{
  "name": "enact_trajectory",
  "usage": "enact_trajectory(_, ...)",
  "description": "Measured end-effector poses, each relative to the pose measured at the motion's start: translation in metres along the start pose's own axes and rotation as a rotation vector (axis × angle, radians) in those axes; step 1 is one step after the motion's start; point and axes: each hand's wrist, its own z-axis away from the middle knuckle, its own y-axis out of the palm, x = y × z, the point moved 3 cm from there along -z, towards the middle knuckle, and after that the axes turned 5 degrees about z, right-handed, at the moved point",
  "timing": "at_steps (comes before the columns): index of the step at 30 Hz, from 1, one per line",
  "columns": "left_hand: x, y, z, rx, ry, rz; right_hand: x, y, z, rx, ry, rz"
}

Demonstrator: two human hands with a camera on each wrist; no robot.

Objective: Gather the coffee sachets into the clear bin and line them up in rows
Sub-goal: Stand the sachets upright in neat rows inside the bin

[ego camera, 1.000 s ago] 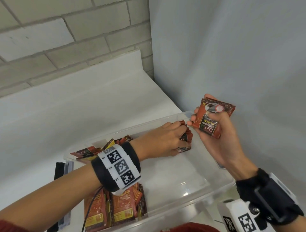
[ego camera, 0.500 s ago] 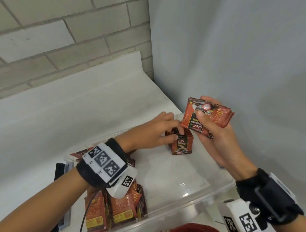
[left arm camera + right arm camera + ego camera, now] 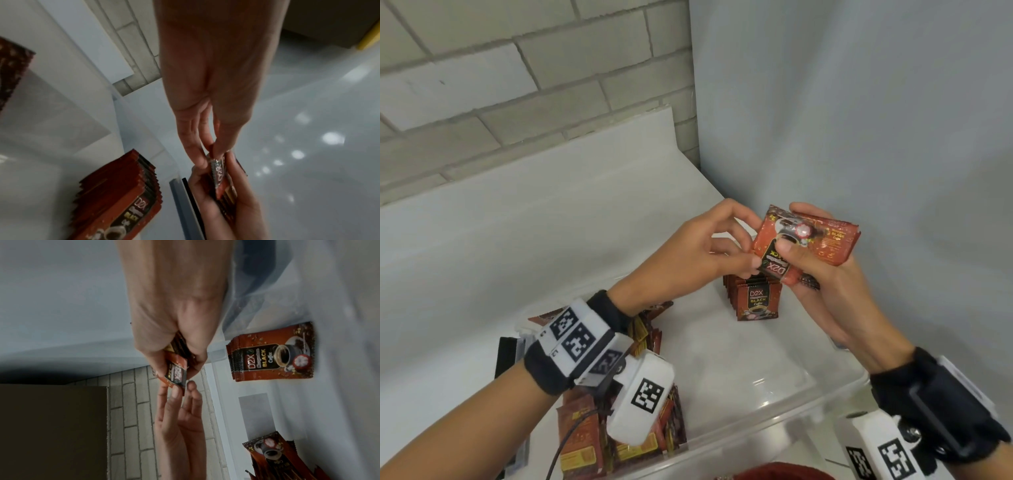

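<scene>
- Right hand (image 3: pixel 825 274) grips a sachet bundle (image 3: pixel 808 243); left hand (image 3: pixel 698 250) pinches its corner.
- Upright row (image 3: pixel 756 301) stands below in bin (image 3: pixel 774 407).
- Right wrist alone shows a brown box (image 3: pixel 51 431).

You had a white counter (image 3: pixel 524 240) set in a wall corner, with the clear bin (image 3: pixel 774 407) and a black-and-grey flat object (image 3: pixel 508 356) lying on it.

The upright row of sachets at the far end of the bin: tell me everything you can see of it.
The row of sachets stands upright on the floor of the clear bin, packed front to back, edges aligned. They are glossy red-brown foil packs; the front one reads "D2X BLACK Coffee" and shows a cup. Neither hand touches the row; both hover just above it.
</scene>
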Motion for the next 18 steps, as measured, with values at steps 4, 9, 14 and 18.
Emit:
enact_trajectory(4, -0.007, -0.007, 0.001, -0.016, 0.041, -0.019, -0.002, 0.001, 0.002, 0.036, 0.024, 0.041)
enact_trajectory(9, -0.017, -0.012, 0.001, -0.027, 0.087, -0.174, -0.004, -0.001, 0.003, 0.061, 0.072, 0.060)
enact_trajectory(14, -0.011, -0.013, -0.001, -0.086, 0.011, -0.102, -0.004, -0.003, 0.001, 0.021, 0.062, 0.048)
enact_trajectory(18, -0.007, -0.011, 0.002, 0.028, 0.009, -0.108, -0.004, -0.001, 0.001, 0.020, 0.042, 0.041)
